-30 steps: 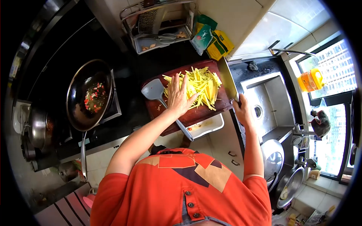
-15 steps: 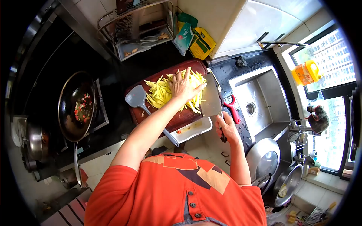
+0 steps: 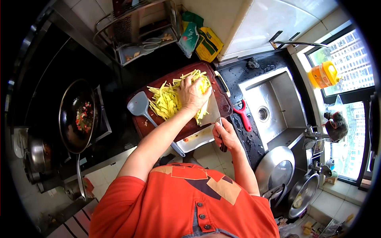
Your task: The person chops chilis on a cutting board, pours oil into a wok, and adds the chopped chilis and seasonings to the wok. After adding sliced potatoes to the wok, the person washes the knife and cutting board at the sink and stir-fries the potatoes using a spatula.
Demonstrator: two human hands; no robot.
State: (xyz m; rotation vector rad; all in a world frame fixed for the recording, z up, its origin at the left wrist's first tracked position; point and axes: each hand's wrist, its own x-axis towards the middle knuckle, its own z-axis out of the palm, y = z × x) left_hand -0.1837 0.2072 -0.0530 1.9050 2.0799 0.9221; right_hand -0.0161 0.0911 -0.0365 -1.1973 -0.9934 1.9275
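My right hand (image 3: 227, 136) is wrapped around the dark handle of a cleaver (image 3: 214, 108). The cleaver's broad blade lies low over the cutting board, against the right side of a heap of yellow-green vegetable strips (image 3: 164, 100). On top of that heap rests my left hand (image 3: 193, 95), fingers bent and somewhat apart, thumb stretched toward the blade. Its fingertips are partly lost among the strips. Beneath everything is a dark red cutting board (image 3: 139, 121). A grey spatula (image 3: 138, 104) lies on the board's left part, its handle passing under my left forearm.
At left, a wok (image 3: 75, 131) with chopped red bits sits on the stove. Red-handled scissors or a peeler (image 3: 244, 117) lie beside the sink (image 3: 287, 125). A white tray (image 3: 202, 139) juts out below the board. Behind stand a metal rack (image 3: 174, 20) and a yellow packet (image 3: 209, 44).
The cleaver and my right hand have moved left, bringing the blade up against the strips. My left hand's fingers have bent more, and the heap is drawn closer together on its right side.
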